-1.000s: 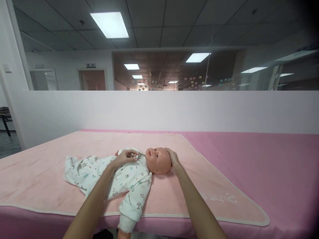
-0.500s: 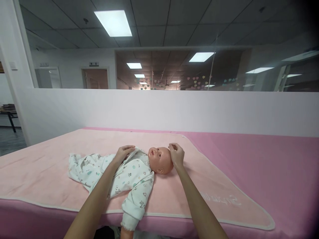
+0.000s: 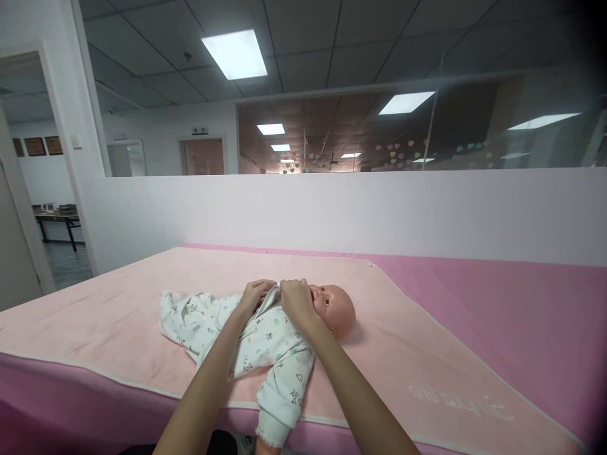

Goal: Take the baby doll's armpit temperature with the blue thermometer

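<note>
A baby doll point(image 3: 339, 309) lies on its back with its head to the right, dressed in a white printed shirt point(image 3: 270, 341) and matching printed trousers point(image 3: 194, 316). My left hand point(image 3: 256, 297) is on the front of the shirt, fingers bent around the edge of its cloth. Close beside it, my right hand point(image 3: 296, 303) is closed at the collar under the doll's chin, pinching the fabric; its fingertips are partly hidden. Between the two hands the shirt front is pulled up in a fold. One sleeved arm of the doll hangs over the near edge.
Under the doll is a peach blanket point(image 3: 403, 354) with a pale border and stitched lettering, spread over a pink padded surface point(image 3: 521, 309). A low white wall point(image 3: 332, 208) with glass above stands behind. Through a doorway at the left, a table point(image 3: 57, 215) holds stacked items.
My right hand has moved left from beside the doll's head to the collar and closed there. My left hand stays on the shirt front. The view has turned slightly left.
</note>
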